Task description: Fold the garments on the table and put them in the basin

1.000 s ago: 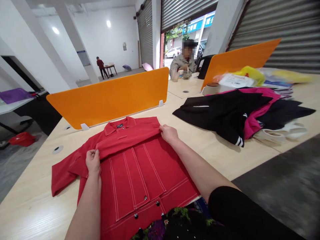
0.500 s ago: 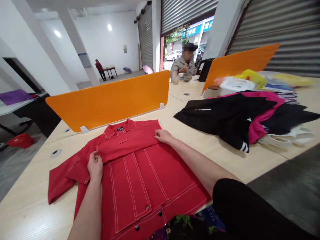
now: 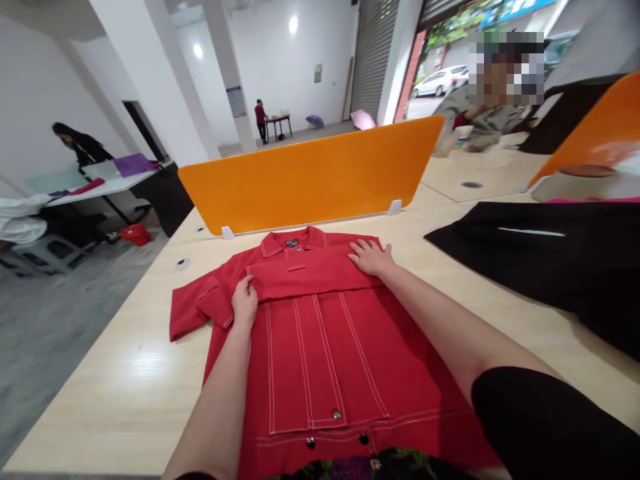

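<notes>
A red jacket (image 3: 325, 347) with white stitching and dark snap buttons lies front up on the table, collar away from me. One sleeve (image 3: 310, 277) is laid across its chest. The cuff end of that sleeve is pinched in the fingers of my left hand (image 3: 245, 301). Resting flat with fingers spread, my right hand (image 3: 370, 257) presses on the sleeve near the shoulder at the right. The other sleeve (image 3: 193, 310) sticks out to the left on the tabletop, bent back toward the body of the jacket.
An orange divider (image 3: 310, 177) stands behind the jacket. Black garments (image 3: 540, 253) lie on the table (image 3: 125, 400) at right. Across the table sits a person (image 3: 480, 110); another person (image 3: 83, 147) bends over a desk at far left. A red bucket (image 3: 135, 234) is on the floor.
My right hand has gone from pinching the sleeve near the shoulder to lying flat on it with fingers spread. My left hand stays at the cuff. The view has turned left.
</notes>
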{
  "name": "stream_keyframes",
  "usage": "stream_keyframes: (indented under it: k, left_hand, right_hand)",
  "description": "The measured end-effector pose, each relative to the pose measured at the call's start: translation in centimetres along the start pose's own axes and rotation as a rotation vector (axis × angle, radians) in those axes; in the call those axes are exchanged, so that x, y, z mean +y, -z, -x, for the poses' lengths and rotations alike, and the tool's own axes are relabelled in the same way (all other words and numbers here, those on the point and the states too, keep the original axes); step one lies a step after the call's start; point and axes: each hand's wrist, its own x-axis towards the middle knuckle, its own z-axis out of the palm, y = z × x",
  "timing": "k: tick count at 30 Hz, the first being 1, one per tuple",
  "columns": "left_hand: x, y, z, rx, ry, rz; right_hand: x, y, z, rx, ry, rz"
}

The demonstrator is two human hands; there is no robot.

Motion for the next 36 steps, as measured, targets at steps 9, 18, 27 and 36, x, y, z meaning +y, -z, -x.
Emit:
stream_keyframes:
  k: [9, 18, 27, 36]
  left_hand:
    - [3.2, 1.6, 2.0, 0.066, -0.070, -0.184]
    - [-0.2, 12.5, 2.2, -0.366, -0.053, -0.590]
    - [3.3, 21.4, -3.8, 0.479, 0.135, 0.218]
    - [19.1, 12.9, -4.0, -0.106, -0.406, 0.437]
  right_hand:
    - [-14.9, -2.4, 6.1, 0.065, 0.592, -0.134]
    - [-15.0, -3.9, 6.3, 0.052, 0.643, -0.160]
    - [-14.6, -3.9, 5.8, 0.155, 0.683, -0.545]
    - [-13.4, -4.0, 3.1, -0.046, 0.408, -1.674]
